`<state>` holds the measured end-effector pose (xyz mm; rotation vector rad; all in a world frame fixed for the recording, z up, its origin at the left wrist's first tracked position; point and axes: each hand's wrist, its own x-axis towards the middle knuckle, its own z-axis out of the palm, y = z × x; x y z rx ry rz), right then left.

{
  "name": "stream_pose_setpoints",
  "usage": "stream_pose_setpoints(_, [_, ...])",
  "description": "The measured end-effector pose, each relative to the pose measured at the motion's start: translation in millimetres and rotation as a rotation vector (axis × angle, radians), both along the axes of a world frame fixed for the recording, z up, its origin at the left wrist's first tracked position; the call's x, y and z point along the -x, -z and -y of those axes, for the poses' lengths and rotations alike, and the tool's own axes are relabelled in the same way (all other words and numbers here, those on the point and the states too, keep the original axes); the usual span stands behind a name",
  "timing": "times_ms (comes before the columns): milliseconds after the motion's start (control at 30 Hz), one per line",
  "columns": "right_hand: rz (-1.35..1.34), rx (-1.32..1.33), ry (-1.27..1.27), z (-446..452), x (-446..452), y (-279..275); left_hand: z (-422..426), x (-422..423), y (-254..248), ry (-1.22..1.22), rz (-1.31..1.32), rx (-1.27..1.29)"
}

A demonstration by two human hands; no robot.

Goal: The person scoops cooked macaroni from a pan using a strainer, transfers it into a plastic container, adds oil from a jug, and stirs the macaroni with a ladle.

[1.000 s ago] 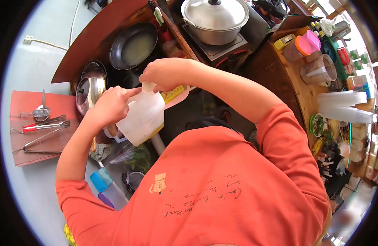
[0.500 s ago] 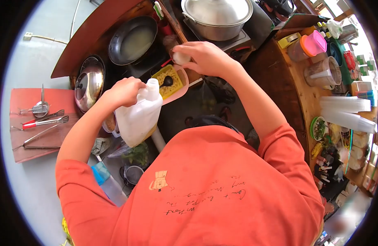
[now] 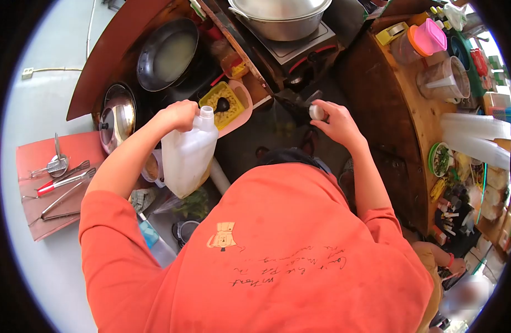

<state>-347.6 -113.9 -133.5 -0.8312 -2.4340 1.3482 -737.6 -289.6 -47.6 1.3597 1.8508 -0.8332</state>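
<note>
My left hand grips the handle of a white translucent jug, whose neck is uncovered and points up. A little yellowish liquid shows low in the jug. Out to the right, my right hand pinches a round white cap between thumb and fingers. Just beyond the jug sits a yellow container of pale pieces with a black ladle in it. A dark pan holding cloudy liquid is farther up, beyond my left hand.
A large lidded pot stands on a stove at the top. At left are a shiny lidded pan and a red board with whisks and tongs. A wooden counter with tubs runs along the right. Another person's hand shows at lower right.
The cap has come off the jug's neck, and my right hand has carried it away to the right. My left hand still holds the jug, which stays near the same place.
</note>
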Motion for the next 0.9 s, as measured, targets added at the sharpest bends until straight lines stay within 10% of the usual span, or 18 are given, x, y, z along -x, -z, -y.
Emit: stream_pose_setpoints(900, [0.32,0.089,0.194,18.4,-115.6,74.2,-22.9,24.2,47.6,0.093,-0.04,0.143])
